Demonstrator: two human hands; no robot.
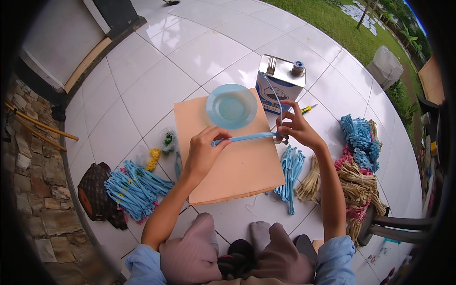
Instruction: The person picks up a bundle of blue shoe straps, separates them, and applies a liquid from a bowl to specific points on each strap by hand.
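Observation:
A light blue strap [249,137] is stretched sideways between my two hands, above a peach-coloured board [232,171]. My left hand [207,148] pinches its left end between thumb and fingers. Its right end lies at my right hand [299,126], whose fingers are closed on the strap, with small dark knobs just below them. A thin blue length [272,90] rises from the right fingers and passes in front of the metal can [281,78]. At the board's far edge sits a translucent blue bowl [213,116], near both hands.
Blue strap bundles [135,187] and a brown bag [92,190] lie left. Small clear bags hold green [167,141] and yellow pieces [153,159]. Right are blue straps [290,173], tan bundles [309,183], a larger pile [358,178], a yellow-handled tool [308,109] and a dark chair part [401,223].

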